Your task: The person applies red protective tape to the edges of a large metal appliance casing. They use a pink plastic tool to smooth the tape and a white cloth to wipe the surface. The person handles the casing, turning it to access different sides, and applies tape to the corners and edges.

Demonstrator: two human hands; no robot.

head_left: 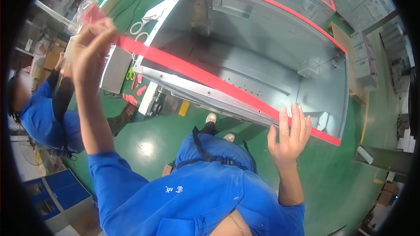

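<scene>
A large grey metal cabinet (267, 28) lies with its open side up in front of me, red tape along its far and right edges. My left hand (92, 50) is raised at the left, its fingers closed on the red tape (192, 70). From there the strip stretches down to the right, running above the near edge before it meets the edge toward the right. My right hand (288, 137) rests with straight fingers on the tape at the near right edge. The bunched red tape above my left fingers is blurred.
White-handled scissors (137, 28) lie by the cabinet's left end, close to a white cloth (158, 11). Green-handled scissors (130, 74) and red tape scraps (130, 99) lie lower. A co-worker (49, 120) in blue is at the left. A wooden pallet (345, 39) stands beyond the right end.
</scene>
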